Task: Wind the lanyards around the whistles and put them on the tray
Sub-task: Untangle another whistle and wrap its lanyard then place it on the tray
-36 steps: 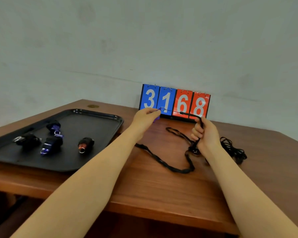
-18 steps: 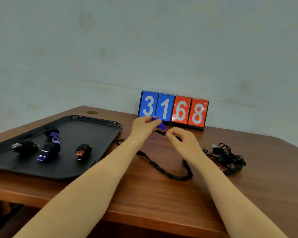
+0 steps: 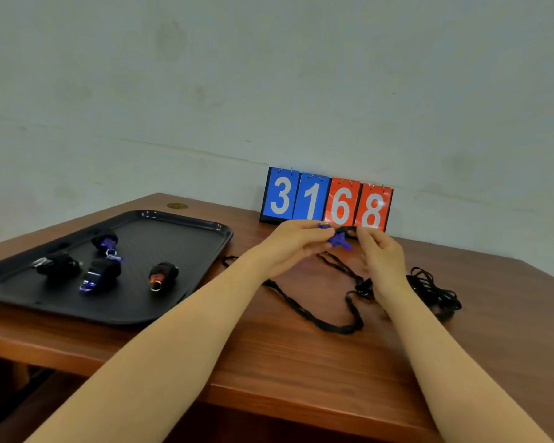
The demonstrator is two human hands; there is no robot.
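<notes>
A: Starting at the left, what do we have?

B: We see a black tray (image 3: 186, 231) on the wooden desk (image 3: 269, 356), with four wound whistles lying on it. Farthest left is a black bundle (image 3: 58, 266) with a silver ring. Behind it and to its right is a purple whistle (image 3: 106, 243) wrapped in black cord, then a second purple one (image 3: 101, 274) nearer us, then an orange whistle (image 3: 163, 274) with a metal ring at its near end. All four lie apart from one another.

A: And moving towards the middle?

B: Our left hand (image 3: 296, 243) is raised above the desk, fingers curled, pinching a purple whistle (image 3: 338, 241) between thumb and fingertips. Just right of it, our right hand (image 3: 381, 255) pinches the black lanyard (image 3: 336, 326) close against the whistle. The rest of that lanyard hangs down and trails in a long loop across the desk beneath both forearms.

A: What stands behind the hands?

B: A flip scoreboard (image 3: 325, 199) against the wall, reading 3 and 1 in blue, 6 and 8 in red.

A: And at the far right?

B: A loose tangle of black cord (image 3: 435, 290) lies on the desk just beyond our right wrist. We cannot tell whether a whistle is in it.
</notes>
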